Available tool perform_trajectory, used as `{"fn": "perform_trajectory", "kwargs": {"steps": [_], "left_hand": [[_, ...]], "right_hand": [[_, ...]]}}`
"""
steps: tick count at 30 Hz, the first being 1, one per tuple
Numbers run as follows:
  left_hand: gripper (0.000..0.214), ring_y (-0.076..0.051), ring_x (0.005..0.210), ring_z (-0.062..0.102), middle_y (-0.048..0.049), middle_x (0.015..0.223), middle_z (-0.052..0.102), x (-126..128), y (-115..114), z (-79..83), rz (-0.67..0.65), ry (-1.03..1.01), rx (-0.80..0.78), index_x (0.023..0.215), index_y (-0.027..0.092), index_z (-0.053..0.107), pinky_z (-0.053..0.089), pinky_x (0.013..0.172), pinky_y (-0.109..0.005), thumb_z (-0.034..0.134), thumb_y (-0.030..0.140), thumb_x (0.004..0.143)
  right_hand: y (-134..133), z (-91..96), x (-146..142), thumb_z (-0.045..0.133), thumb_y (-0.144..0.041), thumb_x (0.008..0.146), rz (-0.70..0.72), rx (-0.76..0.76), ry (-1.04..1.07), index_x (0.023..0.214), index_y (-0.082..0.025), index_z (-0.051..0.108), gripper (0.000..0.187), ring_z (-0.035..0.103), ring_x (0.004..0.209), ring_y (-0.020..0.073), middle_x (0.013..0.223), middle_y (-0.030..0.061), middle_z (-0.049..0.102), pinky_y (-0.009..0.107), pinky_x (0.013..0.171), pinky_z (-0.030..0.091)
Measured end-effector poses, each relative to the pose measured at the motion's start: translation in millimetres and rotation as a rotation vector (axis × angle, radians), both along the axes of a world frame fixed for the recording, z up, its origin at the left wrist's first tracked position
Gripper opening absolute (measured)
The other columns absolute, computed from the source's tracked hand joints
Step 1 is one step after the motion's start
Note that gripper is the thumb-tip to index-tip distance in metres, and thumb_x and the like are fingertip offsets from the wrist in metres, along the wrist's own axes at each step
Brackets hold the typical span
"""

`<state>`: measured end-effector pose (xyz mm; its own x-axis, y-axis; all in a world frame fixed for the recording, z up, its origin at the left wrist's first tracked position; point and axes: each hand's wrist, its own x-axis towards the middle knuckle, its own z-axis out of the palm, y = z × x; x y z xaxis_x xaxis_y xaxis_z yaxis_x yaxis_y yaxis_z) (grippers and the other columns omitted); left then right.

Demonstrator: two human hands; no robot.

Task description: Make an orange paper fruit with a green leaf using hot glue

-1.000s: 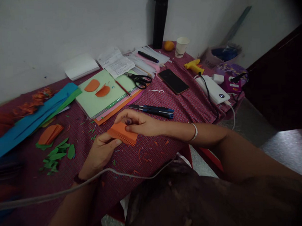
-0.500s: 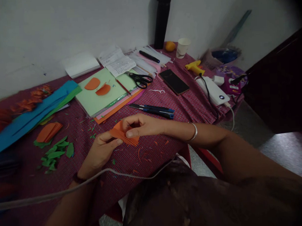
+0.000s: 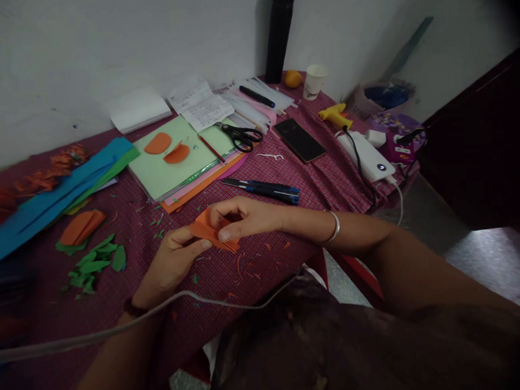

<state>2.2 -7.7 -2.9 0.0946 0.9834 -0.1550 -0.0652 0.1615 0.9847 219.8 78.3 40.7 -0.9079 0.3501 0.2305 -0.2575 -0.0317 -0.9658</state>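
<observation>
A stack of orange paper pieces [image 3: 209, 234] with fanned edges is held above the table's near side. My left hand [image 3: 179, 253] pinches its left end, thumb on top. From the right, my right hand [image 3: 244, 218] grips the other end between thumb and curled fingers. Small orange and green paper scraps lie on the cloth below and around the hands. Just beyond the right hand are two blue-and-black craft knives [image 3: 268, 190]. Left of my left hand lie cut green paper leaves [image 3: 93, 262] and a pile of orange paper pieces [image 3: 84, 227].
Behind the hands, a pale green paper stack [image 3: 156, 176] carries two orange cut-outs and a pencil, with black scissors [image 3: 242, 138] at its edge. A phone [image 3: 299, 140], yellow glue gun [image 3: 336, 117] and white power bank [image 3: 366, 156] sit right. A pale cable [image 3: 161, 305] crosses in front.
The fingers have shifted very slightly on the orange paper, whose layers look a little more spread. The camera view has moved a touch; everything else stays in place.
</observation>
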Motion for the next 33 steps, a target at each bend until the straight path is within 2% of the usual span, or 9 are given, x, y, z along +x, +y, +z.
{"fn": "perform_trajectory", "kwargs": {"steps": [4, 17, 22, 27, 30, 33], "left_hand": [[0.023, -0.026, 0.09, 0.073, -0.0059, 0.092, 0.081, 0, 0, 2.3, -0.056, 0.048, 0.004, 0.091, 0.022, 0.084, 0.057, 0.085, -0.036, 0.088, 0.034, 0.072], [0.03, -0.024, 0.089, 0.074, -0.0065, 0.096, 0.081, 2, 0, 4.3, -0.067, 0.052, 0.016, 0.096, 0.021, 0.084, 0.058, 0.087, -0.035, 0.088, 0.037, 0.072], [0.031, -0.026, 0.092, 0.075, -0.0071, 0.097, 0.081, 2, 0, 2.0, -0.063, 0.028, 0.029, 0.097, 0.022, 0.084, 0.06, 0.09, -0.038, 0.088, 0.038, 0.072], [0.029, -0.026, 0.095, 0.075, -0.0071, 0.101, 0.081, 1, 1, 0.9, -0.059, 0.024, 0.06, 0.1, 0.022, 0.084, 0.059, 0.093, -0.039, 0.086, 0.038, 0.075], [0.029, -0.026, 0.094, 0.075, -0.007, 0.1, 0.081, 0, 1, 0.2, -0.054, 0.03, 0.065, 0.1, 0.022, 0.084, 0.059, 0.092, -0.038, 0.086, 0.037, 0.075], [0.029, -0.026, 0.095, 0.075, -0.0074, 0.101, 0.081, 0, 0, -0.4, -0.06, 0.011, 0.054, 0.101, 0.022, 0.084, 0.059, 0.092, -0.038, 0.085, 0.038, 0.076]], "right_hand": [[0, -0.8, 0, 0.075, -0.051, 0.087, 0.003, -0.015, 0.007, 0.079, -0.016, 0.05, 0.044, 0.041, 0.072, 0.0087, 0.078, -0.0042, 0.045, 0.025, 0.072, 0.039], [3, -1.7, 3, 0.071, -0.053, 0.09, 0.04, -0.059, -0.017, 0.088, -0.014, 0.056, 0.042, 0.049, 0.077, 0.0096, 0.083, -0.0015, 0.053, 0.023, 0.072, 0.042], [1, 0.6, 3, 0.067, -0.043, 0.093, -0.021, -0.075, -0.027, 0.084, -0.015, 0.054, 0.033, 0.044, 0.071, 0.0079, 0.078, -0.0037, 0.049, 0.022, 0.069, 0.039], [-2, -3.3, -1, 0.061, -0.039, 0.095, -0.146, 0.007, -0.045, 0.084, -0.016, 0.052, 0.028, 0.042, 0.071, 0.0085, 0.078, -0.004, 0.046, 0.023, 0.068, 0.038], [-2, -10.3, -6, 0.069, -0.038, 0.09, -0.222, 0.023, 0.018, 0.097, -0.016, 0.051, 0.029, 0.045, 0.075, 0.0094, 0.084, -0.0027, 0.05, 0.022, 0.068, 0.039], [-2, -14.9, -9, 0.071, -0.037, 0.089, -0.236, 0.004, 0.08, 0.119, -0.018, 0.048, 0.042, 0.045, 0.072, 0.0089, 0.085, -0.0041, 0.051, 0.021, 0.065, 0.04]]}}
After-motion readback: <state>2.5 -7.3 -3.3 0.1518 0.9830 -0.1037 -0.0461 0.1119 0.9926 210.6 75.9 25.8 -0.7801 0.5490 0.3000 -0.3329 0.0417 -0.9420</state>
